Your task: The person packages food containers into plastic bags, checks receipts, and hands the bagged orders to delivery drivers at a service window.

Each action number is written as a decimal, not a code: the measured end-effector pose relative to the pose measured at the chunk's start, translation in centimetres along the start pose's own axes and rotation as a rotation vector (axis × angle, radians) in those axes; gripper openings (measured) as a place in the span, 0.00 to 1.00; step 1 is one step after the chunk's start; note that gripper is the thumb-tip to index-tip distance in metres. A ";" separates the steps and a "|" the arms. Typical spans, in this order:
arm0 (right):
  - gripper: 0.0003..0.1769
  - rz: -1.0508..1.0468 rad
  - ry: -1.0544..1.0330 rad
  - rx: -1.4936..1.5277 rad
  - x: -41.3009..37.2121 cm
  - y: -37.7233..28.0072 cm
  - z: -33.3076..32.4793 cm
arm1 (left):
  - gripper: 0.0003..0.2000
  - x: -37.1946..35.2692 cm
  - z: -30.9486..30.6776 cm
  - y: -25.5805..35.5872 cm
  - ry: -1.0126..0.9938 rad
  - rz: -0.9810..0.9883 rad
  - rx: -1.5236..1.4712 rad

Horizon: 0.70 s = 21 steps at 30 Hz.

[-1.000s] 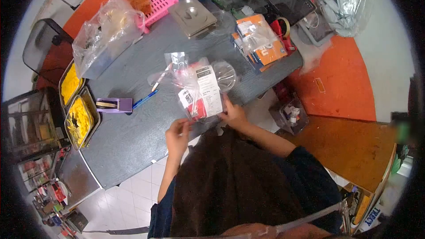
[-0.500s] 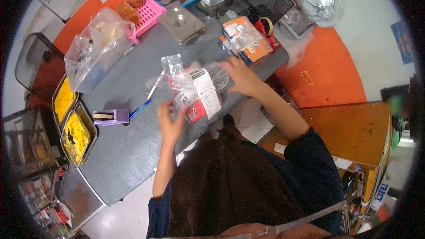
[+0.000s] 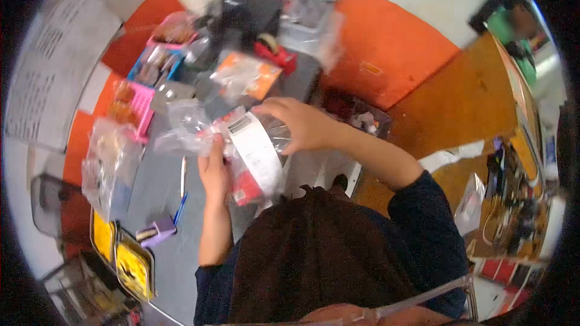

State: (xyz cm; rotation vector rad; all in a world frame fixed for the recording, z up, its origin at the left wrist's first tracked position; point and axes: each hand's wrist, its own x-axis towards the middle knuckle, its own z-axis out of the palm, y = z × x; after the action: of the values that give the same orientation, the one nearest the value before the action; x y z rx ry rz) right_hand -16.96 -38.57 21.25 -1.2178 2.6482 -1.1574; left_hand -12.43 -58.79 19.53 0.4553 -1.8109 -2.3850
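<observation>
The clear bag [image 3: 257, 154], with a white label and something red inside, is hanging over the near edge of the grey table [image 3: 160, 190]. The left hand [image 3: 213, 172] is clamping its left side, fingers closed on the plastic. The right hand [image 3: 297, 124] is curling over its top; through the blur I cannot tell if it is gripping. A blue pen [image 3: 179, 208] and a purple tape dispenser [image 3: 158, 231] are lying near the left arm.

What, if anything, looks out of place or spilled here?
Nothing clearly stands out. The left hand grips a clear bag holding a receipt; the right hand is at its top. The table is crowded, yet blur hides whether anything spilled.
</observation>
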 end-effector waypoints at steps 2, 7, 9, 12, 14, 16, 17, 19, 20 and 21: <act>0.43 0.074 0.051 -0.042 -3.0 -2.3 -6.1 | 0.09 -1.7 4.8 3.3 -0.158 -0.005 -0.046; 0.42 0.187 0.377 -0.353 -13.7 -5.9 -19.6 | 0.09 -3.8 21.1 7.2 -0.564 0.002 -0.067; 0.42 0.132 0.508 -0.406 -17.9 -6.7 -25.1 | 0.10 -4.9 29.2 7.9 -0.722 0.026 -0.070; 0.44 0.366 0.472 -0.659 -24.1 -8.3 -32.6 | 0.11 -7.3 41.1 8.9 -0.961 -0.002 -0.156; 0.43 0.435 0.529 -0.743 -28.7 -7.2 -36.7 | 0.12 -9.1 48.6 8.6 -1.127 0.099 -0.215; 0.41 0.430 0.586 -0.867 -32.9 -6.2 -40.7 | 0.12 -11.2 55.6 8.4 -1.182 0.160 -0.251; 0.40 0.449 0.603 -0.816 -35.0 -5.9 -42.6 | 0.12 -12.4 58.7 8.1 -1.197 0.210 -0.268; 0.40 0.428 0.635 -0.831 -38.8 -4.4 -46.3 | 0.13 -15.0 64.3 7.6 -1.207 0.229 -0.264; 0.41 0.399 0.659 -0.819 -40.6 -3.6 -47.6 | 0.13 -16.3 66.5 7.3 -1.194 0.241 -0.243; 0.40 0.386 0.721 -0.768 -42.4 -2.7 -48.6 | 0.14 -17.7 68.1 7.0 -1.195 0.285 -0.235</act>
State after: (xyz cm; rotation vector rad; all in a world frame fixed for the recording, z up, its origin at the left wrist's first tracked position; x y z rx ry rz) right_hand 0.26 18.32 46.32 -0.2030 3.8311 -0.5713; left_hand -16.90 6.75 45.73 -1.4240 -1.5836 -2.7479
